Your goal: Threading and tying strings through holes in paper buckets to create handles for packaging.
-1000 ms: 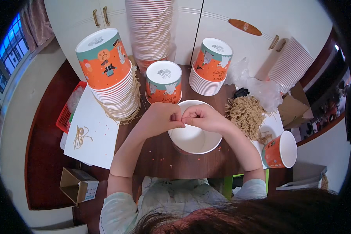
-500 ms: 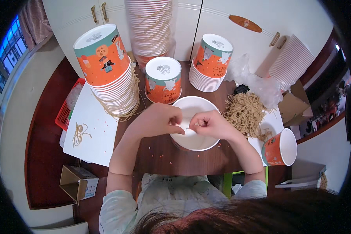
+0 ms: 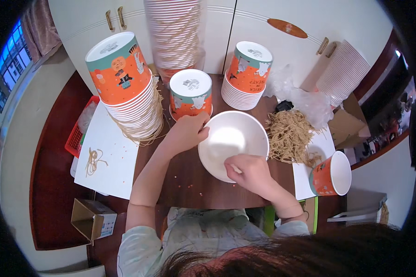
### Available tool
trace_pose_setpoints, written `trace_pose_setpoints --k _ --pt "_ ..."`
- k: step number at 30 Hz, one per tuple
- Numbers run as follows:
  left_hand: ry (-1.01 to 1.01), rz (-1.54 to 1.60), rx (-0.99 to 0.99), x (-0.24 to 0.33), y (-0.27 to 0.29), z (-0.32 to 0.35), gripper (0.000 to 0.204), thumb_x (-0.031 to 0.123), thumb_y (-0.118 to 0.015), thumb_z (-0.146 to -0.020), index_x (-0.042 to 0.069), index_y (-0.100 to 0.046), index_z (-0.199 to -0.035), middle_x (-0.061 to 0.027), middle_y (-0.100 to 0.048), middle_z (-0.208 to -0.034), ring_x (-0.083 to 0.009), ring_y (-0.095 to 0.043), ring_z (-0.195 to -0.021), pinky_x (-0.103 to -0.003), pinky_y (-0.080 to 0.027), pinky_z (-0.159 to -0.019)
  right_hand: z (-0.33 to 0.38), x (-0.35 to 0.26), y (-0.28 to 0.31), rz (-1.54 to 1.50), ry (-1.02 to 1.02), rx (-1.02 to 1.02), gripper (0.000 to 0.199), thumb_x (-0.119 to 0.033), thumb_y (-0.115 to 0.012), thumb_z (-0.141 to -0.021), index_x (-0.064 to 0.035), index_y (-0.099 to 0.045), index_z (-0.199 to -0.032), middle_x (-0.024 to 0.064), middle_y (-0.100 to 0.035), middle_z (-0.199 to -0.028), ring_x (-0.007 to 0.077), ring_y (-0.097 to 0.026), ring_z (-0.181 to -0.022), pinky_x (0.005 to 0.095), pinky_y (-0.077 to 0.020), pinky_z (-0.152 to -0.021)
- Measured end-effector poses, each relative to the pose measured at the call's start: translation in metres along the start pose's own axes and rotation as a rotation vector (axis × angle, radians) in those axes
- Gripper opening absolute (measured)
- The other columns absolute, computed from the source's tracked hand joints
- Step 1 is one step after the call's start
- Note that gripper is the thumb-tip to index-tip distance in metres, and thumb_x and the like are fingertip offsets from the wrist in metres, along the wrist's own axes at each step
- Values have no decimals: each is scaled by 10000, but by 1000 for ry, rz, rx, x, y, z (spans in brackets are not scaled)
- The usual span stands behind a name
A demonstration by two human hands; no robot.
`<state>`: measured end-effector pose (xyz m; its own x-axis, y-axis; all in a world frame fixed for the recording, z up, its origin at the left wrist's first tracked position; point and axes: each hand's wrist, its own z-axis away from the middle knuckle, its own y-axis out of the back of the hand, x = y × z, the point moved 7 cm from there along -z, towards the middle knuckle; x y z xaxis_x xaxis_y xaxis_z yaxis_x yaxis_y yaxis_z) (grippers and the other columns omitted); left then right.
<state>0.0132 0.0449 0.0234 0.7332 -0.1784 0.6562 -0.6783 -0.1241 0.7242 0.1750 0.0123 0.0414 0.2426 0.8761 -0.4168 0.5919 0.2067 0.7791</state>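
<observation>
Right fingers parted from left fingers, white tub between

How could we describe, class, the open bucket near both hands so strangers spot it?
Start at the dark brown table. Near its front edge, the right hand partly hides the bucket; the left hand is by its rim. Unlike the upturned buckets behind it, it opens toward the viewer, showing a white inside.

Round bucket, white inside, mouth upward
</observation>
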Motion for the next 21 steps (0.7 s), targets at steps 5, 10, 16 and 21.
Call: trace_pose_setpoints --k 5,10,16,21 --pt "-93 60 81 24 3 0 162 127 -532 -784 17 -464 -881 -166 -572 -685 -325 -589 -659 -388 -450 -584 -1 5 1 129 -32 116 38 -102 -603 -707 -97 -581 -737 45 -565 -631 224 -570 -513 318 -458 -459" --pt "-148 58 106 24 -1 1 163 121 -559 -782 28 -468 -880 -108 -516 -598 -239 -547 -544 -328 -422 -525 -8 10 -15 258 -47 99 29 -118 -597 -715 -95 -582 -724 45 -527 -592 223 -565 -508 330 -457 -452" --pt "-203 60 104 26 -6 2 160 120 -555 -792 33 -460 -886 -109 -513 -587 -241 -543 -533 -324 -415 -507 -11 9 -23 234 -53 81 36 -119 -596 -706 -92 -584 -727 48 -528 -605 222 -566 -511 328 -457 -457" --pt "-185 50 78 27 -6 1 152 116 -551 -794 31 -462 -885 -111 -513 -582 -247 -542 -527 -325 -410 -500 -11 9 -25 231 -58 61 34 -120 -595 -708 -91 -582 -722 47 -524 -606 222 -566 -517 331 -456 -457"
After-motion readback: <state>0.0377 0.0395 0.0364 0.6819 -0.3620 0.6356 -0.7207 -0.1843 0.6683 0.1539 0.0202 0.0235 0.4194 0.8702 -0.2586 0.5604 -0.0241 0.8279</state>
